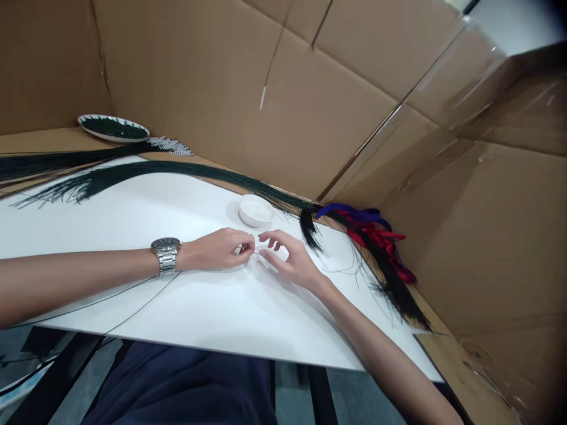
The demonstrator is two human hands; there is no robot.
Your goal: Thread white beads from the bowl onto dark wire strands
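Left hand (217,250) curled on the counter (133,218), fingertips pinched shut, right hand (290,260) half spread beside it, object between them too small to identify

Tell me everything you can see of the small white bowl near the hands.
The small white bowl is round, shallow and looks like glazed ceramic or plastic. It sits upright on the white board, just beyond both hands, touching neither. Inside lies something pale, too small to identify. The dark strand bundle runs close behind its far rim.
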